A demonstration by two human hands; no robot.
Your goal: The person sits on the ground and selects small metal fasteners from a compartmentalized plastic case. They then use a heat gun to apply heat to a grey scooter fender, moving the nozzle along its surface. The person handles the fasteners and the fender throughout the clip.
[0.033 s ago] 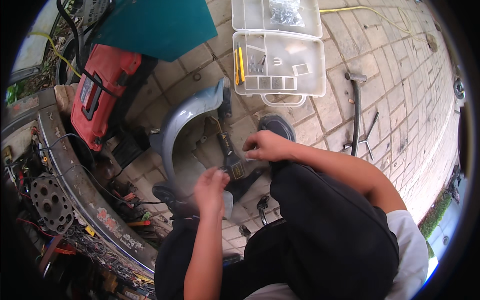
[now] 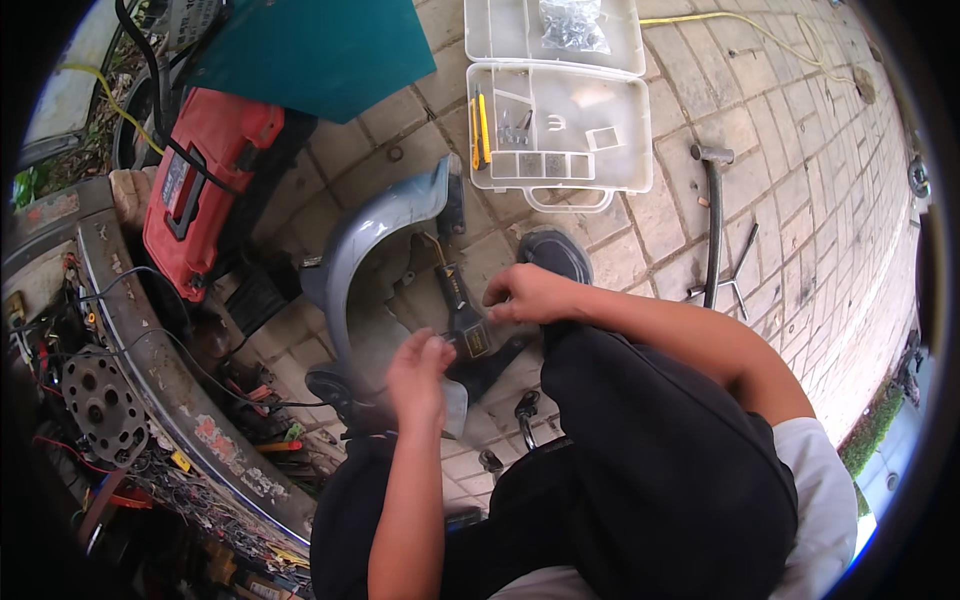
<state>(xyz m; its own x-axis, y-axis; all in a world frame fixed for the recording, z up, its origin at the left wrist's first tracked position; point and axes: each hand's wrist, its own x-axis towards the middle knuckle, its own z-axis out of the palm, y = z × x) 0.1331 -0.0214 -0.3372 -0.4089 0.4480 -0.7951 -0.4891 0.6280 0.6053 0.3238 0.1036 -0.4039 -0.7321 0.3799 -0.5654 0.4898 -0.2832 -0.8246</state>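
My left hand [image 2: 418, 375] is closed, thumb and fingertips pinched together above the near end of a curved grey-blue plastic panel [image 2: 375, 225]. Whatever is in that pinch is too small to make out. To its right, my right hand [image 2: 525, 293] hovers with curled fingers; its fingertips are partly hidden, so I cannot see what they hold. Between both hands lies a black handheld tool [image 2: 457, 297] with yellow markings and a thin tip pointing away from me, inside the panel's curve. A translucent flat piece [image 2: 456, 410] shows beside my left wrist.
Beyond my hands an open clear plastic case [image 2: 610, 110] holds a yellow cutter [image 2: 483, 128], small parts and a bag of hardware [image 2: 573, 25]. A hammer [image 2: 712, 225] and a three-armed wrench [image 2: 738, 285] lie right. A red toolbox [image 2: 205, 190] and teal sheet [image 2: 320, 60] stand left.
My left hand has shifted very slightly away from me. Everything else looks the same.
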